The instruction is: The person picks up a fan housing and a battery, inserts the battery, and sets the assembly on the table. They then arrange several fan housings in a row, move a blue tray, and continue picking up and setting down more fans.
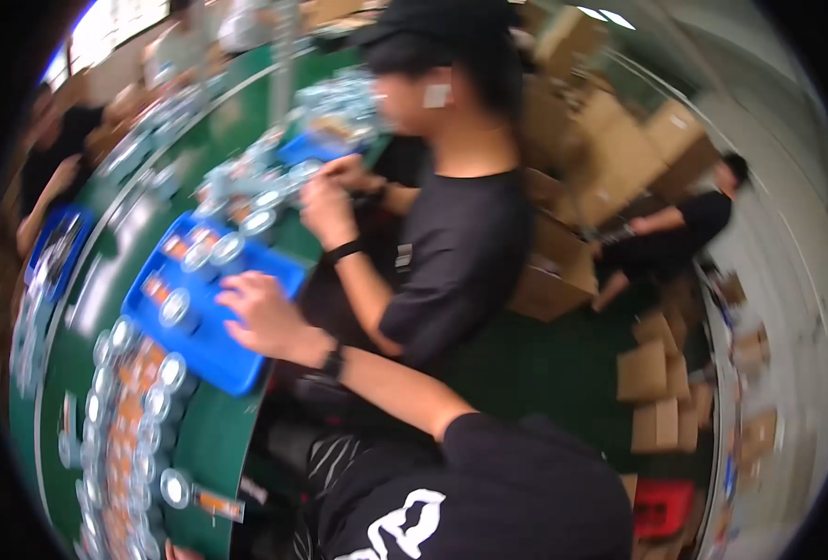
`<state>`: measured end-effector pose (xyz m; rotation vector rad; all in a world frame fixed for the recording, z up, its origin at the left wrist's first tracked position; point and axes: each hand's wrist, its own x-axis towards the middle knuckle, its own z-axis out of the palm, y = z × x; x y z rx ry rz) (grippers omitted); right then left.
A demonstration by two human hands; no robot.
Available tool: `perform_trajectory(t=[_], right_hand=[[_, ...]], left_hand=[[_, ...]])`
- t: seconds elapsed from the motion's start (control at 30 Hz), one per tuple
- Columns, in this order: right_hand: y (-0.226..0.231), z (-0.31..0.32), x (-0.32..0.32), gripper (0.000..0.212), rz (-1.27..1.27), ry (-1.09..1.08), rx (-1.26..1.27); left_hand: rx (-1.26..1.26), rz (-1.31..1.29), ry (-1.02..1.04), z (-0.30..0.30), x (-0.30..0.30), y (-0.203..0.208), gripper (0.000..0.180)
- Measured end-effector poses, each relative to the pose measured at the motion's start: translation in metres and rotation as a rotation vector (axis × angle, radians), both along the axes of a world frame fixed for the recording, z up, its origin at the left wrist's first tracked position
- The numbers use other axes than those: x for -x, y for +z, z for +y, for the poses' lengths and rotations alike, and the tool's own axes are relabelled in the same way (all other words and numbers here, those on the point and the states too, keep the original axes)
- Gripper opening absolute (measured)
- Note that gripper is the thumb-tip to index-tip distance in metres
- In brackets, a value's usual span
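My right hand (263, 315), with a black band at the wrist, reaches over a blue tray (236, 371). Its fingers are apart, and nothing shows between them. In the tray lie a few clear pieces with round, pale ends and orange parts, one of them a round-ended piece (179, 308) just left of my fingers. Only a sliver of my left hand (182, 552) shows at the lower edge; its fingers are hidden. Near it on the green table (210, 457) lies a single clear piece with an orange strip (216, 504). Blur hides the pieces' exact kind.
Rows of similar pieces (126, 420) line the table at lower left. A co-worker in black (460, 252) handles something beside a heap of pieces (255, 191). Other people work beyond. Cardboard boxes (656, 373) and a red crate (664, 509) stand at right.
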<state>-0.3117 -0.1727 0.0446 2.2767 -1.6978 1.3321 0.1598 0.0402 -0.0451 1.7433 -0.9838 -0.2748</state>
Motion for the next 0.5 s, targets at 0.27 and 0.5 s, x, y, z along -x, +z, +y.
perform_trajectory(t=[0.27, 0.5], right_hand=[[-0.011, -0.141, -0.002, 0.071, 0.303, -0.067, -0.240], [-0.048, -0.172, -0.009, 0.084, 0.444, 0.025, -0.158]], left_hand=[[0.092, -0.297, -0.030, -0.001, -0.009, 0.010, 0.021], [-0.006, -0.320, 0.022, -0.002, 0.007, 0.019, 0.019]])
